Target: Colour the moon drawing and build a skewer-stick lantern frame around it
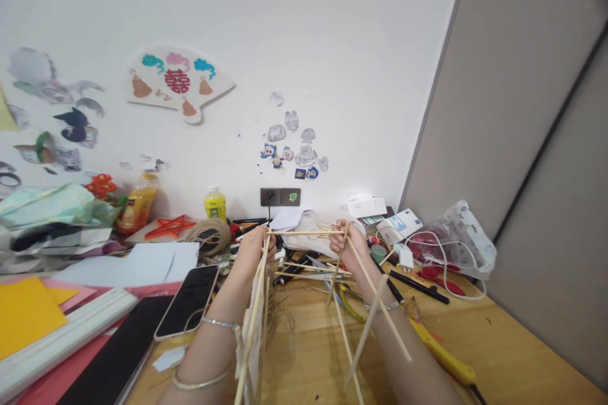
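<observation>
A frame of thin wooden sticks (306, 233) is held up above the table, between both my hands. My left hand (254, 250) is closed on its left corner, where several sticks meet. A whitish sheet (255, 323) hangs along the sticks on that side. My right hand (350, 245) grips the right corner, its fingers wrapped around the crossing sticks. From there, long sticks slant down toward me, and one loose-ended piece (365, 332) crosses in front of my right forearm. Parts of both hands' fingers are hidden behind the sticks.
More sticks (308, 269) and pens lie beyond the frame. A phone (187, 300), twine roll (208, 237) and papers (128, 262) are on the left. On the right are a yellow tool with a black cord (441, 351), a white cable (446, 266) and a plastic bag (463, 237).
</observation>
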Demonstrator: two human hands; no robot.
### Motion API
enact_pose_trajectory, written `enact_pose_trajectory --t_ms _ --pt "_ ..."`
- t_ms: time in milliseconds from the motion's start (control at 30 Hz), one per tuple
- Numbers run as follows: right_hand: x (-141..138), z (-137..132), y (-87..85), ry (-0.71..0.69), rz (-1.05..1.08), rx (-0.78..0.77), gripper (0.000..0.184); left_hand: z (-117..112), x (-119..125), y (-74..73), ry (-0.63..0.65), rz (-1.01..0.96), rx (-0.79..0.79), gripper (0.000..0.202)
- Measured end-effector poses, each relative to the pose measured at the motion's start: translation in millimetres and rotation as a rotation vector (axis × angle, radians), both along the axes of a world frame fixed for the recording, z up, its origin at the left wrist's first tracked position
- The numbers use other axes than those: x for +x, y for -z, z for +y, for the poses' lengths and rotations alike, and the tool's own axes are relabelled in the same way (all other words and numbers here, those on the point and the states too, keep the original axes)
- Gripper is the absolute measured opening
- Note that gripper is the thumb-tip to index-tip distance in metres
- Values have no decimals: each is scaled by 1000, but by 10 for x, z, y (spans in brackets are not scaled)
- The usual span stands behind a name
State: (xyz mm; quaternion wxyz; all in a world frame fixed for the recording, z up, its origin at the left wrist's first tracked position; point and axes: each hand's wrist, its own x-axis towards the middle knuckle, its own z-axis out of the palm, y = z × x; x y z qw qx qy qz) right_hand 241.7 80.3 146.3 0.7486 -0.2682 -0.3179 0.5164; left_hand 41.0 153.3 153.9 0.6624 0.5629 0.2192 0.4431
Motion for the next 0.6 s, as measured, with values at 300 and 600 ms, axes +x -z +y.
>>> enact_pose_trajectory --t_ms 300,600 --pt "-34 -107 -123 30 -16 49 11 38 0 -37 52 12 -24 35" --pt "-32 -88 -110 38 -37 47 16 93 13 48 38 1 -5 38"
